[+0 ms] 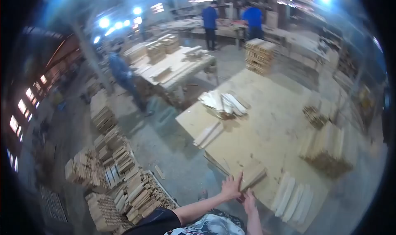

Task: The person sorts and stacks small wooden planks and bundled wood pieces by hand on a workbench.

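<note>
Near the table's front edge, a short bundle of wooden slats (253,174) lies on the pale plywood tabletop (264,129). My left hand (231,187) is at the near left end of this bundle, with its fingers spread and one pointing up. Close beside it, my right hand (248,200) is at the bundle's near end, its fingers partly hidden and blurred. To the right lie several pale strips (292,197). Further left on the tabletop is a small group of slats (208,134).
White strips (222,103) lie in a pile mid-table. Wood stacks stand at the table's right (330,148) and far end (260,55). Piled wood (136,193) covers the lower left. A person (123,76) stands by another table (173,67); two people (209,22) stand far back.
</note>
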The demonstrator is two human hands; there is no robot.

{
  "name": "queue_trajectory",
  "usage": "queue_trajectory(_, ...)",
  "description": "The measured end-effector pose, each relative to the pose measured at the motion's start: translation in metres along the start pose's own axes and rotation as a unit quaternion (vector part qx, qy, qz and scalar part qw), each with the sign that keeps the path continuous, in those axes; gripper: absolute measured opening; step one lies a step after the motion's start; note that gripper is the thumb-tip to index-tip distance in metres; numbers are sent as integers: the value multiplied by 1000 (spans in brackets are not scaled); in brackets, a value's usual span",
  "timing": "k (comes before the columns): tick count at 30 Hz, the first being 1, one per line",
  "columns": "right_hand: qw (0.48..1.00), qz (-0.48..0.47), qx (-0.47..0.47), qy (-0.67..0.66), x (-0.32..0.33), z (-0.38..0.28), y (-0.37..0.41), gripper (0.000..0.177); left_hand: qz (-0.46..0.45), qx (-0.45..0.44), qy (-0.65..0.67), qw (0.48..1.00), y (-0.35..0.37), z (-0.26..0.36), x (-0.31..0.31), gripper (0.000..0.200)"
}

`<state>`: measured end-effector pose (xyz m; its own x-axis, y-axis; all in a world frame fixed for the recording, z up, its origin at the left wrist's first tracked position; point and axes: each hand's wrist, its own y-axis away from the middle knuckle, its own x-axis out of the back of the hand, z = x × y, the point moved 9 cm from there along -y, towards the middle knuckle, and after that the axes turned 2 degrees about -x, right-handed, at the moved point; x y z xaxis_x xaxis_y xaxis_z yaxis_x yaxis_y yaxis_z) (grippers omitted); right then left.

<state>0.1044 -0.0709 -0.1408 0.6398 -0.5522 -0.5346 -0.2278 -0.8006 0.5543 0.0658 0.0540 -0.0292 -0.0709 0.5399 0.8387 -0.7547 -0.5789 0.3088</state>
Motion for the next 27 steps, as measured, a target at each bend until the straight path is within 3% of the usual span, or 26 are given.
queue_trajectory(2, 1000, 5, 20, -12, 20, -18, -6, 77, -22, -2, 18, 1000, -8, 19, 2, 124)
queue_trajectory(3, 998, 3, 18, -57, -45, 27, 25, 75, -84, 30, 86, 992, 53, -30, 12, 123)
queue_trajectory(4, 995, -16, 54, -85, -60, 15, 11, 73, -106, 38, 149, 982, 46, -40, 17, 122)
queue_trajectory(6, 982, -48, 117, -142, -72, -6, -16, 72, -179, 39, 278, 943, 38, -54, 30, 120)
queue_trajectory(7, 980, -3, 150, -135, -92, -27, -7, 77, -231, 37, 343, 910, 51, -56, 46, 120)
queue_trajectory(9, 974, 13, 181, -134, -113, -43, -19, 81, -249, -24, 433, 866, 53, -81, 57, 119)
queue_trajectory(11, 974, -15, 191, -125, -144, -57, -44, 87, -181, -140, 480, 847, 45, -122, 45, 120)
queue_trajectory(14, 971, -39, 220, -89, -205, -65, -87, 93, -181, -141, 497, 837, 54, -176, 115, 121)
queue_trajectory(16, 980, -14, 196, -34, -254, -73, -112, 91, -179, -121, 450, 866, 62, -209, 183, 122)
queue_trajectory(19, 977, 0, 214, -9, -352, -101, -147, 83, -180, -132, 448, 866, 52, -264, 245, 122)
queue_trajectory(22, 971, -40, 231, -42, -421, -111, -185, 80, -95, -170, 431, 881, 35, -318, 301, 117)
queue_trajectory(25, 968, 4, 242, -70, -458, -117, -221, 76, 18, -190, 413, 890, 21, -367, 343, 101)
queue_trajectory(26, 962, 19, 268, -58, -466, -125, -231, 76, 54, -188, 423, 885, 18, -381, 360, 94)
queue_trajectory(27, 954, 32, 295, -45, -476, -135, -243, 75, 80, -156, 534, 827, 8, -407, 355, 88)
